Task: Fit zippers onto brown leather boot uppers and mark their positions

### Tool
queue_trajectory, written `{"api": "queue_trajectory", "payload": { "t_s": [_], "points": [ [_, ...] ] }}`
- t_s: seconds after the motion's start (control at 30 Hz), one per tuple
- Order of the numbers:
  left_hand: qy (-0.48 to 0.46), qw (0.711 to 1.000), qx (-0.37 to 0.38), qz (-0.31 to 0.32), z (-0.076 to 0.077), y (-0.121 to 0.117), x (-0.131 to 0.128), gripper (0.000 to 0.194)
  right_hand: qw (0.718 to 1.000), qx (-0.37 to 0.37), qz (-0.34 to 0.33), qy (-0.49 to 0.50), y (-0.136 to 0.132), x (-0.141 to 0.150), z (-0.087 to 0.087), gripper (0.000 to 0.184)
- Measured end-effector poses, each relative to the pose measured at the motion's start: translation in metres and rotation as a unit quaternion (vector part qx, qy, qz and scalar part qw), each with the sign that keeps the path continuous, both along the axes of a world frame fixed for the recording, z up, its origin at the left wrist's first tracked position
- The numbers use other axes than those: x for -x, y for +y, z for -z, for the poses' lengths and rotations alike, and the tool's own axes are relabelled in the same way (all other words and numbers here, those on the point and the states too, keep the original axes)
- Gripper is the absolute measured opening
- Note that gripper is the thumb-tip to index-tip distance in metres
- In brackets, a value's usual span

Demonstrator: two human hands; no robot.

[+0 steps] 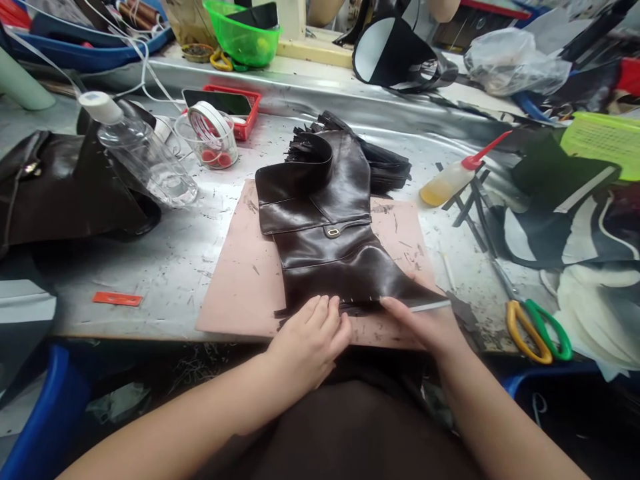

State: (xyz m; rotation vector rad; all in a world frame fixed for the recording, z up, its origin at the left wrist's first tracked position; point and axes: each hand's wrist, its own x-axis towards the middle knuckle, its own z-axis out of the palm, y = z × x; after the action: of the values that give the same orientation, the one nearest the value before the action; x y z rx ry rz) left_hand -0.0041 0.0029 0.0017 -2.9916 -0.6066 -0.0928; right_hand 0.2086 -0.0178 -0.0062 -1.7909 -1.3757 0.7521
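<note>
A dark brown leather boot upper [325,247] with a small metal buckle ornament lies on a pink board [230,280], its pointed toe to the right. My left hand [315,337] is at the upper's near lower edge, fingers curled together; whatever sits between them is hidden. With my right hand [425,323] I grip the toe part, thumb on the near edge and the other fingers behind the leather. A pale strip shows along the edge beside the toe. Behind the upper lies a bundle of dark strips [390,167].
Scissors [530,327] and a red-tipped glue bottle [447,183] lie to the right. Another brown boot upper [55,187], a clear bottle [150,163] and an orange strip [117,299] are at the left. A red tray [250,123] with a phone stands behind a tape cup [215,143].
</note>
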Motion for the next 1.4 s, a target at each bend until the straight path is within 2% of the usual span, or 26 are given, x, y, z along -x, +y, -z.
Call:
{"api": "queue_trajectory", "payload": {
  "t_s": [0.1,0.2,0.33,0.53,0.67,0.77,0.93,1.1,1.23,1.4],
  "points": [
    [-0.013,1.0,0.009,-0.004,0.004,0.001,-0.003,0.059,0.999,0.016,0.004,0.042,-0.006,-0.013,-0.016,0.026],
    [-0.013,1.0,0.024,-0.012,0.005,0.002,-0.007,0.056,0.997,0.054,0.039,-0.026,-0.004,-0.013,-0.02,0.021],
    [-0.024,0.999,0.043,-0.001,0.004,0.007,-0.013,0.058,0.993,0.059,0.031,-0.093,0.004,-0.013,-0.016,0.021],
    [-0.032,0.999,0.041,0.017,0.001,0.014,-0.026,0.05,0.993,0.058,-0.004,-0.106,0.008,-0.017,-0.014,0.016],
    [-0.015,0.998,0.046,0.032,-0.004,0.019,-0.041,0.054,0.991,0.062,-0.01,-0.121,0.009,-0.017,-0.014,0.015],
    [0.014,0.998,0.042,0.052,-0.006,0.024,-0.051,0.053,0.991,0.074,0.011,-0.109,0.009,-0.021,-0.014,0.018],
    [-0.003,0.995,0.04,0.091,-0.001,0.029,-0.059,0.055,0.993,0.092,0.068,-0.019,0.008,-0.029,-0.013,0.028],
    [0.005,0.996,0.045,0.08,-0.003,0.033,-0.067,0.052,0.99,0.092,0.087,-0.061,0.006,-0.033,-0.01,0.024],
    [-0.013,0.995,0.05,0.082,-0.004,0.039,-0.072,0.063,0.987,0.095,0.073,-0.106,0.005,-0.038,-0.01,0.017],
    [-0.044,0.996,0.028,0.072,0.002,0.042,-0.077,0.074,0.989,0.069,0.06,-0.12,0.005,-0.039,-0.007,0.01]
  ]
}}
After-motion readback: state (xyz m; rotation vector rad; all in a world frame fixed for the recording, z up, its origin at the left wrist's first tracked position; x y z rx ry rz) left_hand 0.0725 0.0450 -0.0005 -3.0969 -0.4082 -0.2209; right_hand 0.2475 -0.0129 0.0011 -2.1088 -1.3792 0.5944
